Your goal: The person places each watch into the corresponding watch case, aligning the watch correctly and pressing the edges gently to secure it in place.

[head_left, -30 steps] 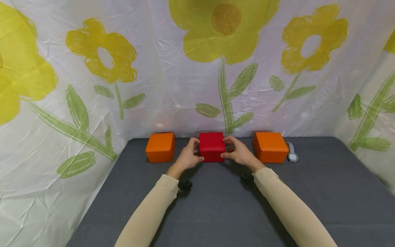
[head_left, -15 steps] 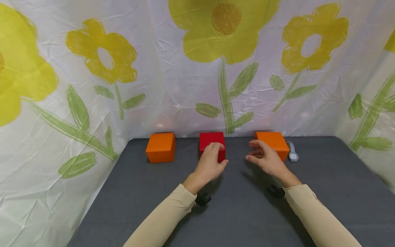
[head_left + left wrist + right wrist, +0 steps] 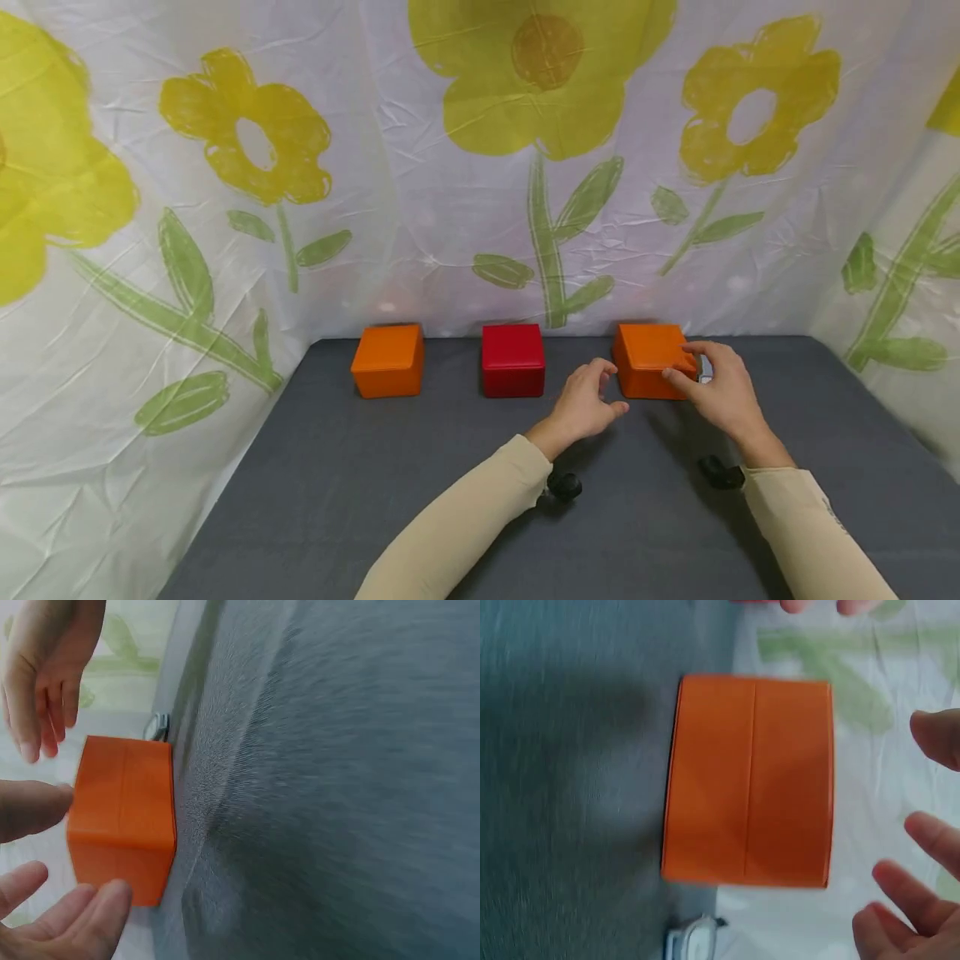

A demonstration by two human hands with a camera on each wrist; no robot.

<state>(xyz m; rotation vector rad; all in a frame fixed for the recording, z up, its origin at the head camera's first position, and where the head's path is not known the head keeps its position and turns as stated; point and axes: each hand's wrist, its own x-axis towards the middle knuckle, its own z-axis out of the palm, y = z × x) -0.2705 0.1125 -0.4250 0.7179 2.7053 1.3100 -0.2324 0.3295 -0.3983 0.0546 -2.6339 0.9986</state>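
Three closed boxes stand in a row by the back wall: an orange box [image 3: 387, 360] on the left, a red box [image 3: 513, 360] in the middle, and another orange box [image 3: 651, 360] on the right. Both hands flank the right orange box [image 3: 124, 825] [image 3: 750, 780]. My left hand [image 3: 592, 393] hovers just off its left front side, fingers [image 3: 75, 922] spread and holding nothing. At the box's right front corner my right hand [image 3: 697, 375] is open too, and its fingers [image 3: 922, 900] stand a little apart from the box.
A grey wristwatch [image 3: 694, 939] lies right of the right orange box, mostly hidden behind my right hand in the head view. The grey table [image 3: 420, 500] is walled by flowered sheeting [image 3: 225, 208] at the back and sides. A black camera [image 3: 564, 485] hangs under each wrist.
Both hands let go of the red box and moved right to the right-hand orange box. The red box stays in place, closed.
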